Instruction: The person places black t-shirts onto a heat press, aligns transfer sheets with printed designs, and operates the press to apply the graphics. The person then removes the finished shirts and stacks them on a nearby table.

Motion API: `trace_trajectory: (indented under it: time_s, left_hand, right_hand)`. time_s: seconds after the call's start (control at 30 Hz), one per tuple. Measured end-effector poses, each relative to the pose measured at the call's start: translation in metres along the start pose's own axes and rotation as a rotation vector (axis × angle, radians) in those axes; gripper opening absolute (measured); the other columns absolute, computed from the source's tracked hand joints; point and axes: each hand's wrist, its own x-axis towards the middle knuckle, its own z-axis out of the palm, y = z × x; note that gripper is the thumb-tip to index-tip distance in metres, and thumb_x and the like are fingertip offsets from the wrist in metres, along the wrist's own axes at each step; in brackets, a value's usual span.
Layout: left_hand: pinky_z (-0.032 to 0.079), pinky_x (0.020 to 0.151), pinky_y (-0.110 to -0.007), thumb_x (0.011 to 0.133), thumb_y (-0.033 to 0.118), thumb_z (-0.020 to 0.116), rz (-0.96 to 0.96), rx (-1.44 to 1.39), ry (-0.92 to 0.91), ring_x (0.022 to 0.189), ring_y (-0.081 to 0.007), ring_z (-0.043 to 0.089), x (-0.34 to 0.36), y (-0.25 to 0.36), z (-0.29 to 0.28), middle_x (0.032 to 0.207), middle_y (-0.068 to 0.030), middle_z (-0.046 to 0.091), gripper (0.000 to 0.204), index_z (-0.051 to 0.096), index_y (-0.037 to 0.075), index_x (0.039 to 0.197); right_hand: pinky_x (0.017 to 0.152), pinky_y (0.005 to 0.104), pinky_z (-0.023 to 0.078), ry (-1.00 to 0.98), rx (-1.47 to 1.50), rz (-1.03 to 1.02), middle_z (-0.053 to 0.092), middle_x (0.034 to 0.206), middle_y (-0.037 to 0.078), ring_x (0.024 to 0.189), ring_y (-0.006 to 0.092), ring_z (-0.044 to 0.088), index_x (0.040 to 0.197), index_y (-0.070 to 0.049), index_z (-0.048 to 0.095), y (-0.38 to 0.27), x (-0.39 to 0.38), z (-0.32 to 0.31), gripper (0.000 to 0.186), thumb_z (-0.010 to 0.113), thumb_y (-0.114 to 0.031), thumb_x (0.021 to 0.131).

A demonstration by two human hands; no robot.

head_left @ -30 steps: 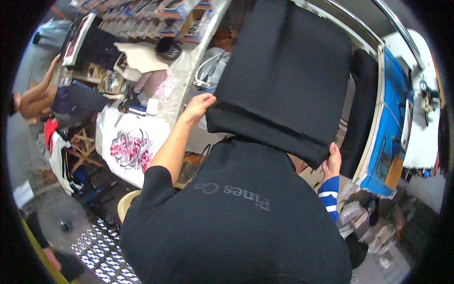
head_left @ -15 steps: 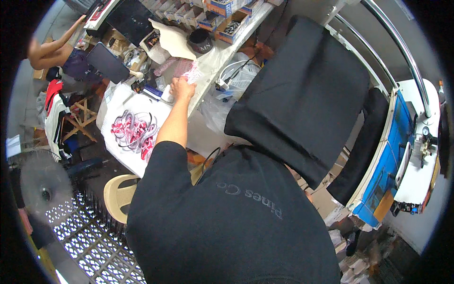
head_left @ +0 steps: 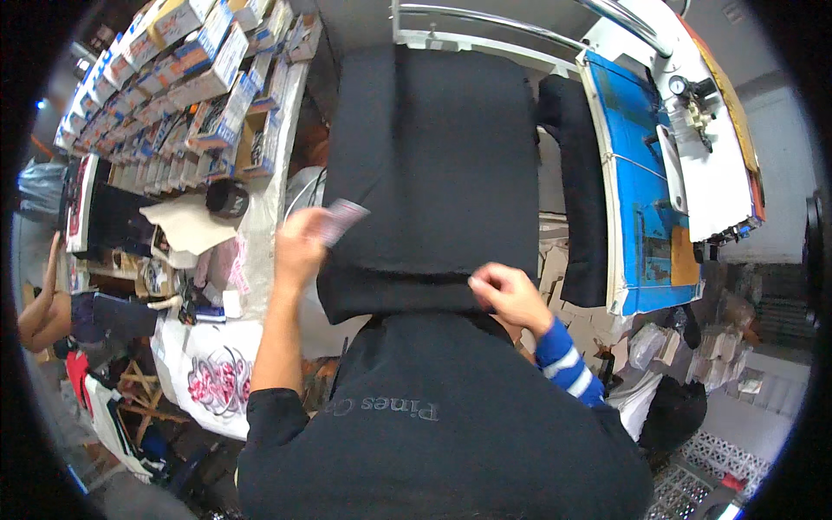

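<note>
Between the fingers of my left hand (head_left: 301, 247) is a small pale sheet with pinkish print (head_left: 344, 220), smeared by motion. That hand is raised over the left edge of a black cloth (head_left: 459, 165), which lies on a flat platen in front of me. My right hand (head_left: 511, 296) hovers at the near right corner of this cloth, fingers curled in toward the thumb; whatever is in them, if anything, is hidden. A blue sleeve with white stripes (head_left: 563, 360) covers my right forearm.
A bench (head_left: 264, 217) on the left bears rows of small boxes (head_left: 208, 104), a dark mug (head_left: 227, 198) and pink-white sheets (head_left: 230, 264). White cloth with red and purple pieces (head_left: 221, 381) lies nearer. At right stands a blue-sided machine (head_left: 641, 191) with a gauge.
My left hand has come off the bench with the small sheet and swung to the black cloth. My view has turned right, and my right hand has come into sight.
</note>
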Motion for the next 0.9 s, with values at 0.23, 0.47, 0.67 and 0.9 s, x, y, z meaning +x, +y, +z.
trace_trajectory:
  time_s: [0.23,0.47,0.67,0.9]
  left_hand:
    - [0.052,0.085,-0.047,0.085,0.004,0.066,0.347,-0.113,-0.526,0.094,-0.0376,0.067,0.057,0.089,0.105,0.096,-0.0148,0.073,0.013,0.072,0.004,0.096]
    - [0.048,0.090,-0.049,0.087,0.006,0.064,0.473,0.182,-0.197,0.101,-0.0360,0.063,0.223,0.062,0.183,0.102,-0.0140,0.069,0.014,0.071,0.004,0.099]
    - [0.044,0.103,-0.048,0.089,0.003,0.057,0.494,0.400,0.060,0.119,-0.0321,0.057,0.325,0.043,0.239,0.124,-0.0094,0.063,0.033,0.066,0.008,0.121]
    - [0.042,0.100,-0.051,0.088,0.008,0.059,0.271,0.526,-0.223,0.111,-0.0310,0.060,0.369,0.064,0.238,0.110,-0.0093,0.066,0.025,0.069,0.011,0.110]
  right_hand:
    - [0.072,0.0325,0.055,0.272,-0.149,-0.264,0.074,0.086,0.010,0.078,0.0164,0.069,0.103,-0.001,0.073,-0.015,0.074,-0.014,0.022,0.075,-0.019,0.090]
    - [0.074,0.0378,0.057,0.585,-0.225,-0.122,0.075,0.086,0.017,0.078,0.0274,0.074,0.095,-0.002,0.075,0.001,0.180,-0.102,0.020,0.076,-0.020,0.085]
    - [0.083,0.0464,0.056,0.643,-0.425,-0.177,0.074,0.093,0.020,0.091,0.0395,0.072,0.097,-0.005,0.076,-0.052,0.264,-0.154,0.020,0.072,-0.022,0.086]
    - [0.085,0.0467,0.056,0.573,-0.483,-0.125,0.074,0.096,0.020,0.094,0.0394,0.071,0.095,-0.007,0.077,-0.065,0.299,-0.173,0.021,0.072,-0.026,0.087]
